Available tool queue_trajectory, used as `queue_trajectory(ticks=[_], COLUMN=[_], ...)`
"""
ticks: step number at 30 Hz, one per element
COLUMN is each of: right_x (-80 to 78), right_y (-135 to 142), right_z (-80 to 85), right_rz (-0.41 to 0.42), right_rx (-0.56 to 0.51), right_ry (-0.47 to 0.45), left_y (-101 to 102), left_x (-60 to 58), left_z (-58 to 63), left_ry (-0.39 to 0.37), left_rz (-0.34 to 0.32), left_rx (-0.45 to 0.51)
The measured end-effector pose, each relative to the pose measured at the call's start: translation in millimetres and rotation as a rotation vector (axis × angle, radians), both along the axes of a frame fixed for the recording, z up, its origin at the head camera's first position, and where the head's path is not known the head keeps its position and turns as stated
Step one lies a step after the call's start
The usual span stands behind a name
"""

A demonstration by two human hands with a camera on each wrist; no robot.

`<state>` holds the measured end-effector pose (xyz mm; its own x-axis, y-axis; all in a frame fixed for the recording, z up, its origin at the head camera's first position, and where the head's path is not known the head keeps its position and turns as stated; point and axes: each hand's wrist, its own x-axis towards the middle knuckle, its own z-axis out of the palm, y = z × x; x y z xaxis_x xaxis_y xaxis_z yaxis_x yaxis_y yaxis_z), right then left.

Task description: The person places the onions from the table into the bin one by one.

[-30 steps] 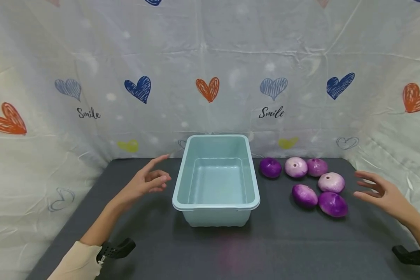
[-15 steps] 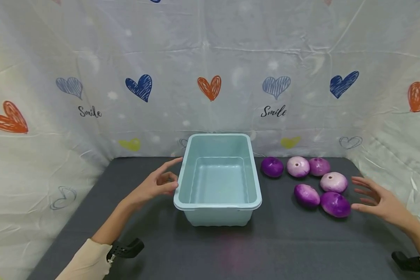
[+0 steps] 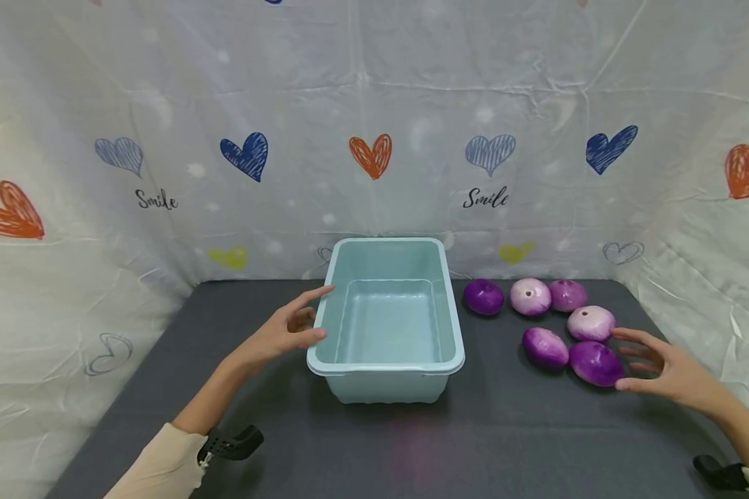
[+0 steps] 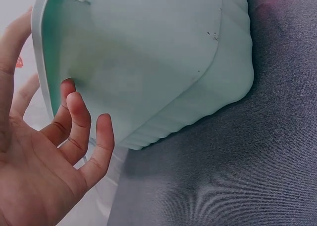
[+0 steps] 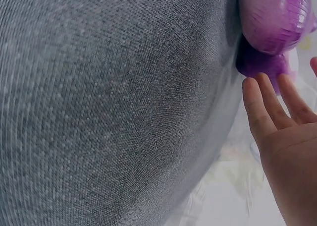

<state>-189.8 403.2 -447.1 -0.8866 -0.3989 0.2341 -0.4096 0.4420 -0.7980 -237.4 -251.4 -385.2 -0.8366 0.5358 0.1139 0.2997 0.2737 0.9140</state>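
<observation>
A pale blue plastic basin (image 3: 385,384) stands at the middle of the table with nothing inside. My left hand (image 3: 287,334) is at its left rim, index finger and thumb spread along the edge. In the left wrist view the other fingers (image 4: 103,137) are loosely bent beside the basin's outer wall (image 4: 148,52), gripping nothing. On the right, my right hand (image 3: 677,371) reaches its spread fingers and thumb to the right side of a dark purple onion (image 3: 596,364), which it does not grip. Whether the fingertips touch it I cannot tell. A paler onion (image 3: 591,324) lies just behind.
Another purple onion (image 3: 546,348) lies left of the nearest one. Farther back are a dark onion (image 3: 483,297), a whitish onion (image 3: 530,296) and a mauve onion (image 3: 568,296). A dark grey cloth (image 3: 374,450) covers the table; a heart-printed white curtain (image 3: 424,180) hangs behind.
My left hand has moved right, from beside the basin to its left rim. My right hand has come left and slightly down to the nearest purple onion. Basin and onions stay put.
</observation>
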Motion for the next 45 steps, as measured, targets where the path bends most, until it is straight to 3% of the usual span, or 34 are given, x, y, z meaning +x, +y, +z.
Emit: queue_trajectory(ticks=[6, 16, 28, 34, 41, 45], right_x=[-1.0, -2.3, -6.2, -6.0, -5.0, -10.3], right_y=[0.2, -4.9, -7.9, -5.1, -4.1, -7.4], right_z=[-5.8, -9.9, -7.5, -3.6, 12.1, 19.1], right_rz=[0.033, 0.081, 0.116, 0.090, -0.019, -0.036], right_rx=[-0.002, -0.011, 0.027, 0.013, 0.017, 0.006], right_ry=[0.026, 0.018, 0.003, -0.016, -0.053, -0.076], left_y=[3.2, 6.6, 6.1, 4.9, 2.9, 1.1], left_x=[-1.2, -1.2, -2.3, -2.9, -2.0, -1.2], left_z=[-4.3, -5.6, -8.5, -10.2, -6.7, -3.1], left_ry=[-0.004, -0.024, 0.041, 0.053, 0.037, 0.030], left_rz=[-0.031, -0.013, 0.022, 0.041, 0.046, 0.062], left_rx=[0.030, 0.040, 0.006, 0.002, 0.006, -0.008])
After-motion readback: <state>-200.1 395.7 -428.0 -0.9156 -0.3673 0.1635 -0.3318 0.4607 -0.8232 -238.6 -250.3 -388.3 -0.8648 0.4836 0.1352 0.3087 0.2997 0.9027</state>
